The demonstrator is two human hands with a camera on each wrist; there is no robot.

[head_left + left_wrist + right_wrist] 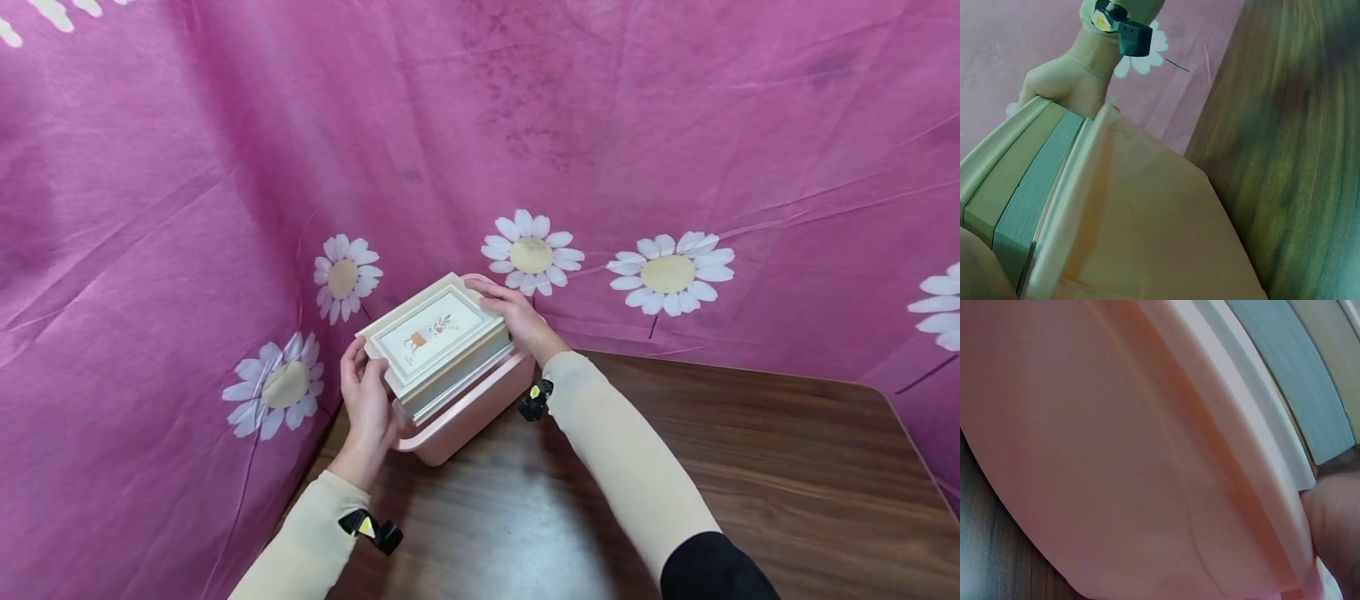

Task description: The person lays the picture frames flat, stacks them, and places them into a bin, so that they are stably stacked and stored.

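A cream, box-like frame (435, 329) with a flower-and-pot picture on its top face and a grey-blue side band (1032, 194) sits tilted within the rim of a pink plastic bin (480, 400). At its near left end, my left hand (367, 396) grips it, thumb on the top edge. My right hand (525, 319) holds the far right end, fingers laid over the top corner. The bin's wall (1097, 456) fills much of the right wrist view, the band beside its rim. Inside the bin, whatever lies under the box is hidden.
The bin stands on a dark wood table (675, 467), close to the corner of a pink cloth backdrop (420, 150) printed with white daisies. The table's right edge runs along the cloth. A small black camera (372, 531) is strapped to each wrist.
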